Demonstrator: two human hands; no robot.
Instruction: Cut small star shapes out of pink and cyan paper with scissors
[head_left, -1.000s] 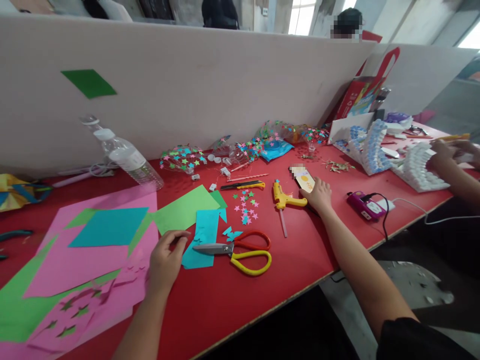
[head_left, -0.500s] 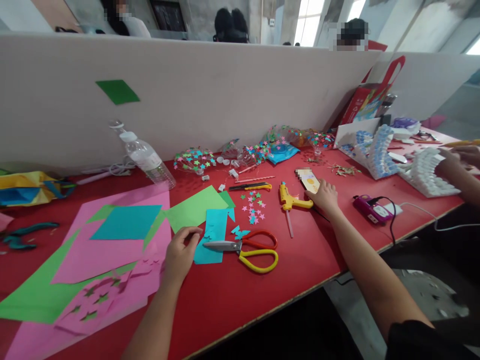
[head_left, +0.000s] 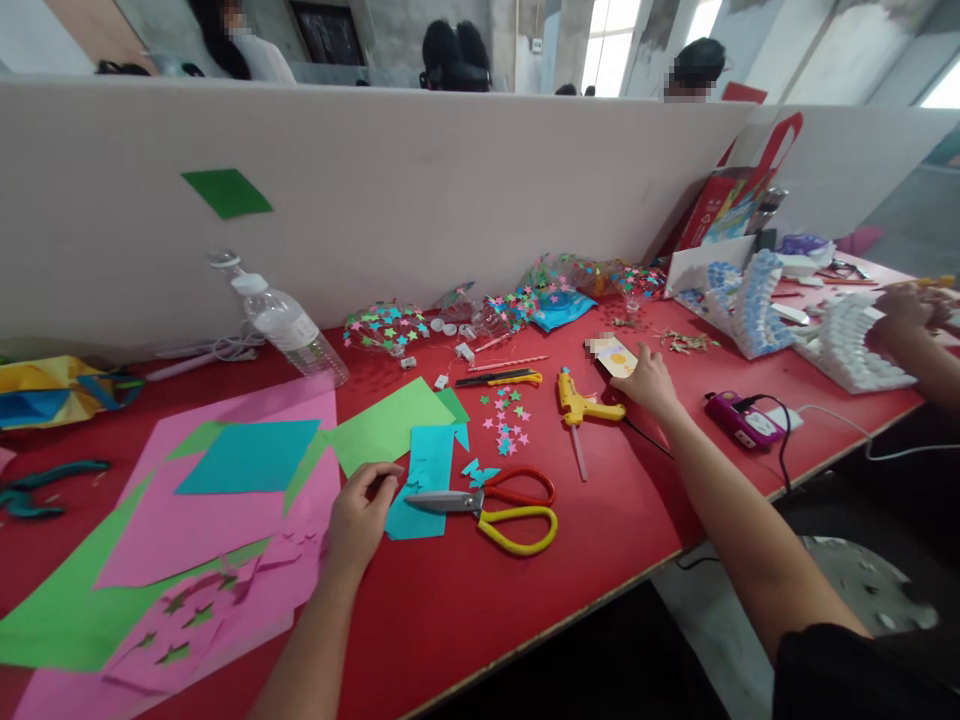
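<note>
My left hand rests at the left edge of a blue paper strip. Its fingers are curled with thumb and forefinger close together; whatever they pinch, if anything, is too small to make out. Scissors with one red and one yellow handle lie across the strip, blades slightly apart. My right hand grips the near right end of a phone with a pale yellow picture on it, thumb and fingers on its edges. Just left of that hand lies a yellow glue gun with a glue stick in it.
Small paper stars, a yellow cutter knife and green paper lie mid-table. Pink sheets spread left. A plastic bottle leans against the partition. A purple power socket sits right, near a co-worker's hands.
The phone has shifted slightly away and to the left with my right hand at its end. My left hand and the scissors stay in place; the camera view has tilted a little.
</note>
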